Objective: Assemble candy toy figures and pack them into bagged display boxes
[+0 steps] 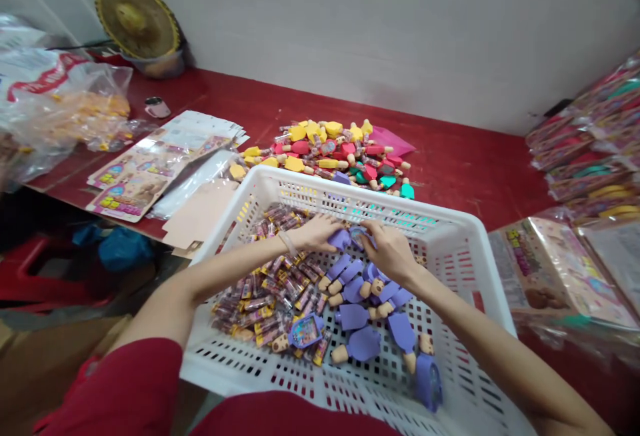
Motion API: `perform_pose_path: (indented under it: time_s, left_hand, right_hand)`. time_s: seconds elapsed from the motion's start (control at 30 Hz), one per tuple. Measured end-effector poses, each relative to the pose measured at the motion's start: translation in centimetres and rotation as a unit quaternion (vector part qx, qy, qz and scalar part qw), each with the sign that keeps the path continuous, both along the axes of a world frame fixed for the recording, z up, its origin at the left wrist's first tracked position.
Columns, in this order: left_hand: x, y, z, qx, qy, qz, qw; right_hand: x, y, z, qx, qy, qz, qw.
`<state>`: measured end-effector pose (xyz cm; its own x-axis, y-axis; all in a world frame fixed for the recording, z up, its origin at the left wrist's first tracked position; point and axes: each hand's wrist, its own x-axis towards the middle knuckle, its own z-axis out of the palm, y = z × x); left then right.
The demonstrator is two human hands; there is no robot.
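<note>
A white slotted basket (483,249) holds many small wrapped sticks (260,303) on its left side and several purple paddle-shaped toys (364,344) on its right. Near the far inner side, my left hand (320,231) has its fingers closed on a purple toy (340,239). Just right of it, my right hand (387,244) grips another purple piece with a round clear face (357,233). The two pieces are side by side, close together. One purple toy with a colourful picture face (306,331) lies on the wrapped sticks.
Behind the basket, yellow, red and green toys (325,149) lie piled on the red table (450,149). Printed cards (135,183) and plastic bags (75,109) are at left, packed goods (595,149) at right. A red stool (45,283) stands lower left.
</note>
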<state>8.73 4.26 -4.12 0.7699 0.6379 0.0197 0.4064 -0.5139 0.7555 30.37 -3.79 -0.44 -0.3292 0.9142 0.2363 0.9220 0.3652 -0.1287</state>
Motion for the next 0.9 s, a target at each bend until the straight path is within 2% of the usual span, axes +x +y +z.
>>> perform_pose_path:
  time_s: [0.07,0.13,0.2,0.23,0.3,0.37,0.43,0.53,0.6,0.67,0.8,0.9]
  left_hand:
    - [-2.5,-0.1,2.2,-0.087,-0.065,0.068,0.992]
    - [-4.8,-0.6,3.8,-0.241,-0.140,0.139,0.950]
    - [-6.4,-1.4,4.4,-0.383,-0.188,0.180,0.887]
    - [-6.9,-1.9,4.5,-0.426,-0.202,0.191,0.861]
    - [-7.2,-2.8,4.5,-0.456,-0.221,0.206,0.837]
    - [-7.3,-3.5,4.6,-0.434,-0.228,0.221,0.843]
    - [-7.4,-3.9,4.8,-0.392,-0.194,0.240,0.867]
    - [-7.6,-3.9,5.1,-0.317,-0.095,0.245,0.911]
    - [-7.6,-3.4,4.7,-0.277,-0.058,0.213,0.935]
    - [-7.4,-2.9,4.0,-0.253,-0.044,0.179,0.950]
    - [-7.3,-2.7,2.7,-0.255,-0.019,0.154,0.954]
    - [-7.8,-3.4,2.7,-0.196,0.021,0.179,0.964]
  right_hand:
    - [-0.5,0.6,-0.2,-0.045,-0.023,-0.029,0.998]
    - [-2.1,2.0,-0.7,-0.098,-0.075,-0.032,0.992]
    - [-4.8,3.9,-1.7,-0.139,-0.130,0.004,0.982]
    - [-6.3,4.9,-2.4,-0.151,-0.150,0.033,0.977]
    - [-9.2,6.6,-3.7,-0.158,-0.171,0.091,0.968]
    - [-10.9,7.6,-4.6,-0.156,-0.181,0.135,0.962]
    - [-10.6,8.0,-5.1,-0.156,-0.189,0.162,0.956]
    - [-7.4,7.3,-5.0,-0.167,-0.196,0.168,0.951]
    - [-5.2,6.6,-5.0,-0.178,-0.197,0.157,0.951]
    - [-4.4,5.9,-5.4,-0.188,-0.192,0.146,0.952]
    - [-6.5,5.3,-7.2,-0.215,-0.172,0.147,0.950]
    - [-7.4,4.9,-7.5,-0.233,-0.147,0.149,0.950]
